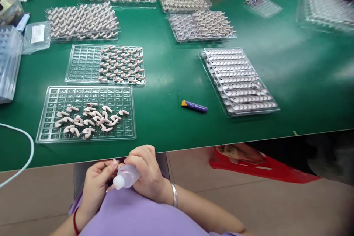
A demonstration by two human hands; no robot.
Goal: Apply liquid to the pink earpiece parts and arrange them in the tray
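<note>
My right hand point(146, 171) is wrapped round a small clear squeeze bottle point(126, 176) with a white nozzle, held in my lap below the table edge. My left hand point(96, 184) pinches a small pale part point(114, 162) right by the nozzle; its shape is too small to make out. Just beyond my hands, on the green table point(171, 118), lies a clear plastic tray point(55, 97) with several loose pink curved pieces point(88, 118) heaped in it.
More clear trays of pink pieces point(121, 64) and grey parts point(238, 79) cover the table. A purple and yellow pen-like tool point(194, 106) lies mid-table. A white cable point(26, 155) curves at left. A red bin point(262, 166) sits on the floor at right.
</note>
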